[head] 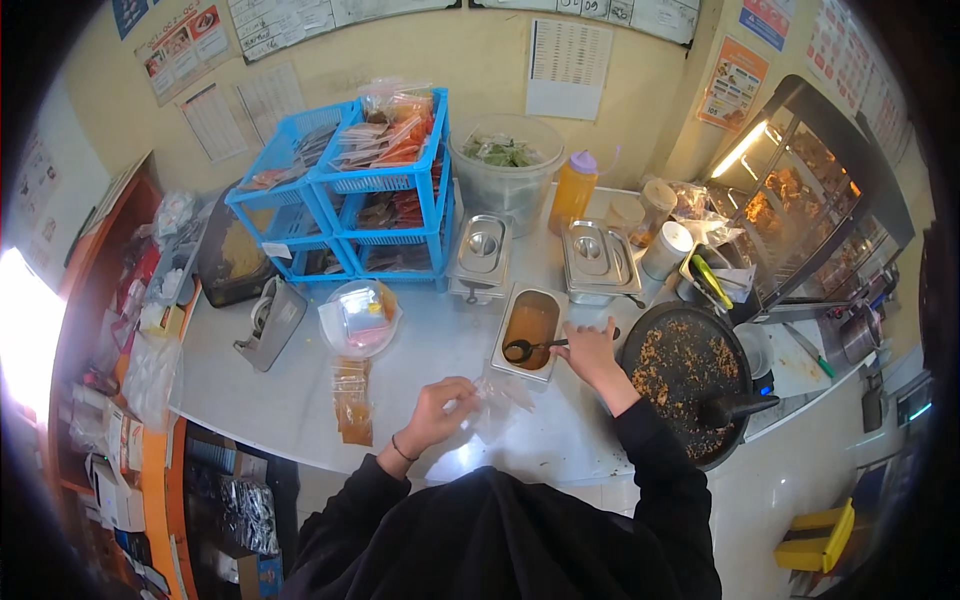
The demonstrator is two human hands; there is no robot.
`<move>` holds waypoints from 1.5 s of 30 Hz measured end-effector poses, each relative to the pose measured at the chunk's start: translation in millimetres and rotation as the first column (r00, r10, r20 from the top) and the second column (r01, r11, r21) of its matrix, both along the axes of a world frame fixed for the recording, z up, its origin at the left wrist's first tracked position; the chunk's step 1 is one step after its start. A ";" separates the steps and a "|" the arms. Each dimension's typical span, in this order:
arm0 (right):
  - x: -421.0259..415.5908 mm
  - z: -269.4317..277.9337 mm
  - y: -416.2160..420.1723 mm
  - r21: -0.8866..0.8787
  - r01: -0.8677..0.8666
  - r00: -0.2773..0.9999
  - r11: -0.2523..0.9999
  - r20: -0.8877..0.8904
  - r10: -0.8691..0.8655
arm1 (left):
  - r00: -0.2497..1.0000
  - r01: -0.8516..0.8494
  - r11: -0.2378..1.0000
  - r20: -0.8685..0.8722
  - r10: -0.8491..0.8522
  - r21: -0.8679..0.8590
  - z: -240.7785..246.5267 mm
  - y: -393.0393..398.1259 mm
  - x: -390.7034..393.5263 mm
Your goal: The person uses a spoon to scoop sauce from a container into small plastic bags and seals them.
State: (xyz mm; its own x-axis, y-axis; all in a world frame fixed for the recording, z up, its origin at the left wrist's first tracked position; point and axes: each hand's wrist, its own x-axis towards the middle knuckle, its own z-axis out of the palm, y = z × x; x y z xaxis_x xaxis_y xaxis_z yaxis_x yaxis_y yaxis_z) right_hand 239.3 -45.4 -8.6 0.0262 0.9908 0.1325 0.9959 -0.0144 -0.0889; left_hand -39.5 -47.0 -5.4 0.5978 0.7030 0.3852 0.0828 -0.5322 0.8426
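Observation:
My right hand (590,351) grips the handle of a black ladle (538,346). The ladle's bowl dips into brown sauce (531,321) inside a rectangular steel pan (498,346). With its fingertips, my left hand (442,409) pinches a small clear plastic bag (499,399) just in front of the pan. Whether the bag has anything in it, I cannot tell. To the left, a short row of filled, flat sauce sachets (352,405) overlaps on the steel table (270,401). Behind them sits a round white container (361,316) with plastic packets in it.
A large stone mortar (637,330) with a pestle (739,409) stands close to my right forearm. Lidded steel pans (480,251) and blue stacked baskets (386,182) line the back. A tape dispenser (271,322) is at left, a knife (810,351) at far right, beside a heated glass display case (795,202).

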 end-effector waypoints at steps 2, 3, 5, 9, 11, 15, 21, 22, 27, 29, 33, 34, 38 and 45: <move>6.7 -3.6 7.1 -0.127 0.006 0.999 0.992 0.035 -0.001 | 0.997 -0.066 0.988 -0.060 0.058 -0.136 -4.7 -4.3 1.6; 8.0 -6.8 8.5 -0.068 -0.041 0.997 0.997 0.061 0.045 | 0.992 -0.104 0.973 -0.093 0.086 -0.208 -6.4 -5.8 2.2; 10.1 -8.6 13.7 0.031 -0.121 0.984 0.992 0.138 0.115 | 0.988 -0.090 0.965 -0.141 0.056 -0.245 -2.7 -3.1 2.5; 10.2 -10.7 20.8 0.037 -0.234 0.952 0.971 0.212 0.221 | 0.964 -0.097 0.953 -0.267 0.018 -0.286 -8.7 1.4 0.0; 10.9 -9.6 21.1 -0.019 -0.230 0.962 0.973 0.144 0.230 | 0.961 -0.092 0.973 -0.276 0.031 -0.211 -8.6 3.5 0.6; 22.6 -4.0 16.0 -0.174 -0.106 0.989 0.979 -0.121 0.086 | 0.976 -0.052 0.996 -0.216 0.036 -0.069 -9.0 9.0 -1.9; 54.7 -23.9 4.3 -0.309 0.001 0.892 0.951 -0.429 -0.140 | 0.972 0.089 0.995 -0.214 -0.095 -0.042 2.7 28.9 -0.7; 57.8 -28.1 2.7 -0.306 -0.009 0.869 0.952 -0.474 -0.144 | 0.968 0.121 0.993 -0.219 -0.120 -0.009 1.9 36.0 0.8; 67.3 -37.9 -0.6 -0.364 -0.001 0.695 0.932 -0.670 -0.261 | 0.954 0.167 0.986 -0.255 -0.154 0.030 -4.7 63.8 16.2; 69.7 -35.3 -0.5 -0.360 0.022 0.681 0.933 -0.678 -0.278 | 0.915 0.163 0.983 -0.385 -0.119 0.084 -4.5 73.2 25.8; 73.8 -22.9 2.7 -0.314 0.052 0.710 0.948 -0.656 -0.256 | 0.872 0.182 0.978 -0.477 -0.110 0.106 -7.5 90.5 48.1; 76.0 -23.0 3.7 -0.291 0.051 0.719 0.955 -0.654 -0.237 | 0.875 0.195 0.972 -0.470 -0.113 0.128 -8.2 93.2 53.5; 71.9 -4.7 5.6 -0.216 0.008 0.742 0.976 -0.653 -0.151 | 0.871 0.228 0.962 -0.474 -0.132 0.151 -9.3 103.5 65.5; 63.3 16.2 11.6 -0.185 -0.011 0.893 0.983 -0.444 -0.074 | 0.897 0.261 0.952 -0.404 -0.178 0.161 -17.7 115.6 76.2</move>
State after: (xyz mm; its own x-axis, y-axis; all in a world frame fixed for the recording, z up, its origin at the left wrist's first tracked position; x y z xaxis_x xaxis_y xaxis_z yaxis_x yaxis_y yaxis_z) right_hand 302.6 -33.9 7.6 0.0720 0.9943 -0.0788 0.8492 -0.1025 -0.5179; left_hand 36.7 68.6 -23.1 0.8569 0.4670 0.2183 0.2357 -0.7316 0.6397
